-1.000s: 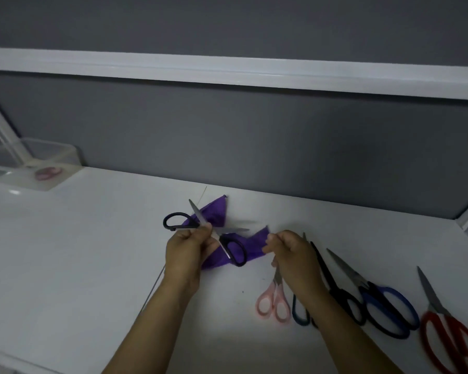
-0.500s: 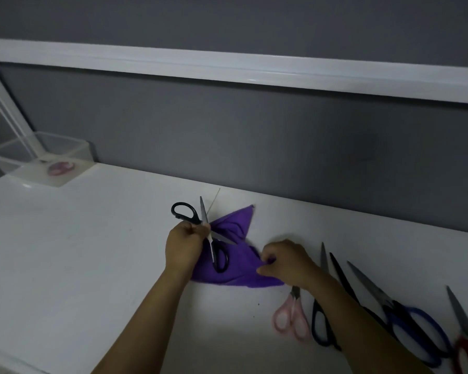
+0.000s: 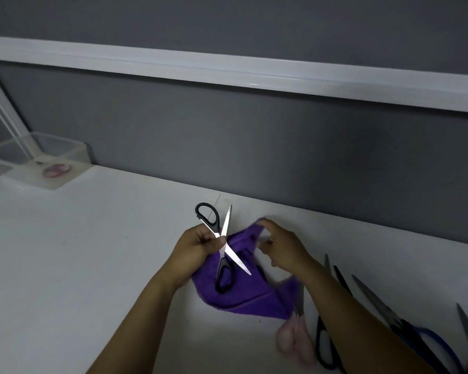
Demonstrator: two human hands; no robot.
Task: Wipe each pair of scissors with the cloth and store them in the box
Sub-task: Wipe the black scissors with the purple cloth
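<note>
Open white tabletop (image 3: pixel 79 252) leftward to the clear box (image 3: pixel 77 153); grey wall (image 3: pixel 254 157) behind, loose scissors (image 3: pixel 370 294) close on the right.

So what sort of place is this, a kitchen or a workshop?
Probably a plain work bench or test booth, not a kitchen: a white table against a grey wall with a white rail, a clear box at the far left, and scissors laid out in a row.
</note>
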